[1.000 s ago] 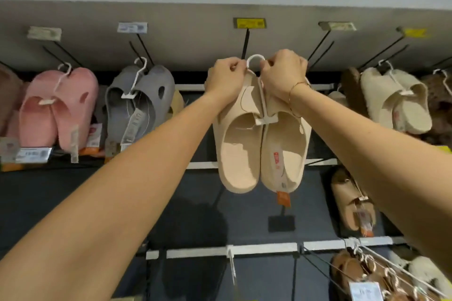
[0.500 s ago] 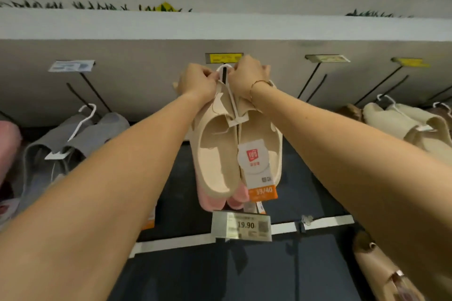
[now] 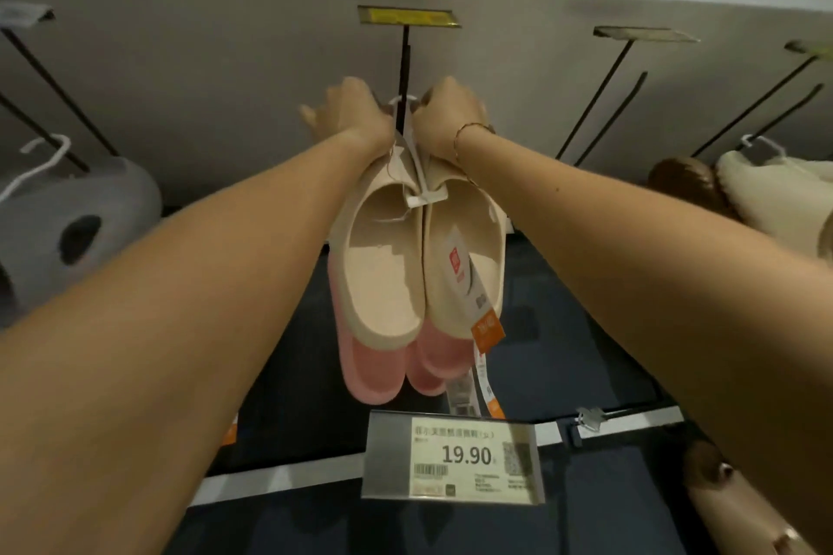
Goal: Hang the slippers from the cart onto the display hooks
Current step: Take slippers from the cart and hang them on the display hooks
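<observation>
Left of the display hook (image 3: 402, 72), the left hand (image 3: 349, 115) is kept gripping the beige slippers (image 3: 417, 257) by their tops, probably for steadiness. Right of it, the right hand (image 3: 444, 117) is clamped on them too, so the white hanger loop (image 3: 401, 104) gets guided onto the hook.

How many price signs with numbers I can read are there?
1. The price tag reading 19.90 hangs low in the middle, below the beige slippers. The yellow label above and other labels on the hooks are too blurred to read.
</observation>
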